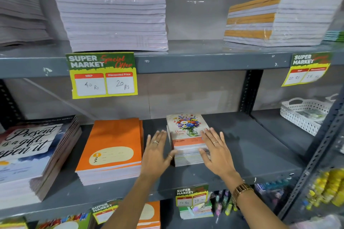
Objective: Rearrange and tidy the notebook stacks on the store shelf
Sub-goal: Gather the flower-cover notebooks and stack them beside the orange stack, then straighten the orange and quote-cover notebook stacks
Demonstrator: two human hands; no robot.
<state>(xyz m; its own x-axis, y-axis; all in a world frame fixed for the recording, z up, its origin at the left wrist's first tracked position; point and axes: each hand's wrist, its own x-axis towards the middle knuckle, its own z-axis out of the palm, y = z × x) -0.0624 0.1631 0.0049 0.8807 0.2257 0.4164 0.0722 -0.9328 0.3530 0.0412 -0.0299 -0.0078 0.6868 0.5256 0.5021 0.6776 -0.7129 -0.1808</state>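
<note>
A small stack of notebooks with a flower-vase cover (186, 132) stands in the middle of the grey middle shelf (251, 154). My left hand (157, 152) lies flat against the stack's left side, fingers spread, thumb touching its front corner. My right hand (216, 149) presses flat on the stack's right side and front edge, fingers apart. Neither hand grips anything. To the left lies an orange notebook stack (113, 147), and further left a stack with a "Present is a gift" cover (33, 150).
The upper shelf holds tall white notebook stacks (113, 15) and a wrapped orange-and-white stack (279, 20). Yellow price tags (103, 75) hang from shelf edges. A white basket (303, 113) sits at the right. Pens and more notebooks fill the lower shelf (204, 208).
</note>
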